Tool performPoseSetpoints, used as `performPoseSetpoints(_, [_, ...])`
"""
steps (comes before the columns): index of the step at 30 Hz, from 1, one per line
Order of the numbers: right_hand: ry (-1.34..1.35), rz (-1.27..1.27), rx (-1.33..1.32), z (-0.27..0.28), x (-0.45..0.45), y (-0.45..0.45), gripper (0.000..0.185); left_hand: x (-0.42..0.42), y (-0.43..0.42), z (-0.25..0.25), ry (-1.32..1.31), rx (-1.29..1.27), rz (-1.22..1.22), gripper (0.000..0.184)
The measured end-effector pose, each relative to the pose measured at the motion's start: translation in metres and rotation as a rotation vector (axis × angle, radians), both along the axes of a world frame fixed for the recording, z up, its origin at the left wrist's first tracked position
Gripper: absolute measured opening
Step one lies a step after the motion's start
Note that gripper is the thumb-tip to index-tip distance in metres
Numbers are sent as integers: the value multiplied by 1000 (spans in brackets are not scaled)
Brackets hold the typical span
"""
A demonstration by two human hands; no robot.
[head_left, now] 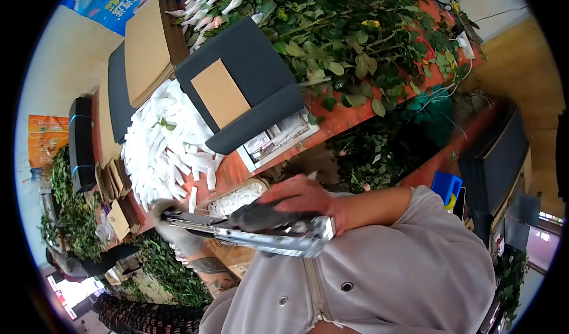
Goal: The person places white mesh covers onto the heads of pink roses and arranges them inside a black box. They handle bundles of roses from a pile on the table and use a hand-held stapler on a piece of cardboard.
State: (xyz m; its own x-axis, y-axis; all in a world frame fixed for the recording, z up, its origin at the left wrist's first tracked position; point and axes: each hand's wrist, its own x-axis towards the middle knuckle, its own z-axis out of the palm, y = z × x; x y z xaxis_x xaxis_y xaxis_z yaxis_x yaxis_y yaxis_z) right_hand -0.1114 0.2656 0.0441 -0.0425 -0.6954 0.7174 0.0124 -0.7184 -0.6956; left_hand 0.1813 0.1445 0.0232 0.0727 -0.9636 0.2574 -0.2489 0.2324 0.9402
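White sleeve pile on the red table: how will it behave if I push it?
The white sleeves lie heaped and loose, so they would probably spread apart rather than slide as one. Each is likely light, as similar ones seem to cover the flower buds. One lies near the edge of the red table, so it may drop if nudged.

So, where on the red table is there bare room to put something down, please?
The widest bare patch is the front strip of the red table, right of the printed sheet, below the leafy stems. A smaller one lies between that sheet and the white sleeves. Elsewhere it is crowded: sleeves at left, dark board in the middle, stems behind.
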Motion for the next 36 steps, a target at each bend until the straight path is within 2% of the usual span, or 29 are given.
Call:
performPoseSetpoints(1, [19, 0, 1, 4, 5, 3, 66, -28, 12, -15, 785, 313, 241, 30])
performPoseSetpoints(2, [38, 0, 1, 7, 9, 6, 65, 3, 59, -62, 874, 457, -382, 43])
performPoseSetpoints(3, [36, 18, 60, -5, 22, 9, 62, 22, 87, -123, 640, 309, -462, 52])
performPoseSetpoints(4, [-14, -11, 140, -20, 35, 9, 67, -29, 113, -106, 422, 143, -505, 65])
performPoseSetpoints(6, [35, -36, 228, -42, 54, 16, 69, -88, 141, -21, 490, 182, -182, 80])
performPoseSetpoints(7, [127, -25, 302, -50, 54, 26, 69, -104, 143, 13, 1243, 390, -314, 83])
performPoseSetpoints(8, [89, 30, 333, -60, 62, 27, 66, -98, 142, 32, 1690, 574, -543, 67])
performPoseSetpoints(9, [54, 89, 366, -67, 70, 29, 63, -101, 132, 28, 1535, 432, -164, 41])
performPoseSetpoints(10, [262, 256, 459, -64, 63, 24, 54, -75, 134, 7, 1696, 482, -223, 32])
performPoseSetpoints(11, [463, 167, 191, -54, 44, 21, 45, -55, 134, -13, 1855, 527, -301, 23])
performPoseSetpoints(12, [756, 75, 127, -47, 22, 12, 40, -54, 134, -1, 1868, 557, -3, 17])
performPoseSetpoints(13, [910, 155, 462, -46, 1, -6, 34, -40, 139, -10, 1798, 489, 20, 15])
performPoseSetpoints(14, [832, 20, 799, -41, -24, -17, 25, -27, 148, -17, 1722, 468, 31, 15])
performPoseSetpoints(15, [1050, -184, 659, -31, -49, -27, 23, -21, 155, -15, 1647, 449, 44, 15])
performPoseSetpoints(17, [1180, -479, 742, -77, -77, -60, 22, -9, 162, -29, 1603, 409, 77, 14])
performPoseSetpoints(18, [1189, -476, 742, -79, -76, -65, 22, -5, 164, -31, 1594, 431, 92, 14])
performPoseSetpoints(20, [1315, -293, 673, -80, -67, -83, 22, -4, 158, -33, 1616, 464, 99, 12])
performPoseSetpoints(23, [1318, -263, 726, -92, -47, -99, 21, 0, 147, -37, 1711, 480, 107, 10])
performPoseSetpoints(24, [1356, -237, 748, -95, -43, -102, 21, 10, 143, -49, 1773, 476, -68, 14])
performPoseSetpoints(25, [1368, -239, 746, -97, -40, -102, 21, 14, 140, -53, 1785, 473, -68, 14])
performPoseSetpoints(27, [1467, -266, 541, -100, -37, -101, 26, 20, 129, -59, 1690, 483, -127, 14])
performPoseSetpoints(28, [1546, -82, 538, -75, -32, -106, 23, 22, 125, -58, 1632, 498, -96, 14])
performPoseSetpoints(29, [1560, -86, 542, -74, -29, -109, 23, 25, 119, -57, 1645, 501, -100, 14])
performPoseSetpoints(31, [1728, 81, 353, -75, -26, -112, 22, 29, 108, -58, 1547, 547, -24, 15])
performPoseSetpoints(35, [1799, 122, 334, -92, -25, -123, 29, 40, 90, -65, 1534, 579, -105, 17])
performPoseSetpoints(36, [1851, 185, 403, -93, -25, -126, 31, 40, 88, -62, 1537, 578, -102, 17])
